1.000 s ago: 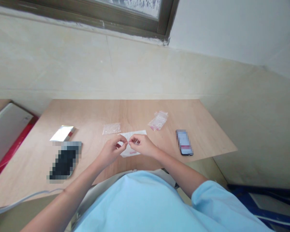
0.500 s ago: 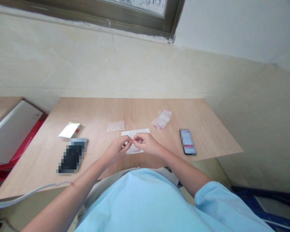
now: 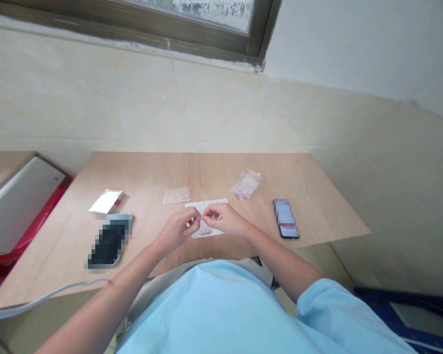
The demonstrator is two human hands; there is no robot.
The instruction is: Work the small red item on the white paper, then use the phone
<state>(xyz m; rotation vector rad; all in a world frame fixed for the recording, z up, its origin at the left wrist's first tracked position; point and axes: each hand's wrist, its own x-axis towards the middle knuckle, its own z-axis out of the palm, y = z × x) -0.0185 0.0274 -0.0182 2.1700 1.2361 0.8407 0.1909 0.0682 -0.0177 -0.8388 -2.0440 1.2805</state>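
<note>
Over a white paper sheet (image 3: 208,202) on the table, my two hands meet at the fingertips. My left hand (image 3: 180,226) is pinched, thumb against forefinger. My right hand (image 3: 222,218) makes a similar pinch facing it. Whatever lies between the fingertips is too small to make out. Small reddish bits (image 3: 206,233) rest on the sheet just below the hands. Behind my left hand lies a clear plastic bag (image 3: 176,195). Farther right are overlapping clear bags (image 3: 246,185) with pink-red bits at their lower end.
A wooden table (image 3: 140,167) stands against a tiled wall. On its left side are a shiny white-and-gold packet (image 3: 106,201) and a dark blurred device (image 3: 110,242). A phone (image 3: 287,219) lies at the right. A pale cable (image 3: 47,295) crosses the front left edge.
The view has tilted up slightly. Both hands stay over the sheet, pinched together, with only slight finger movement. The things on the table have stayed in place.
</note>
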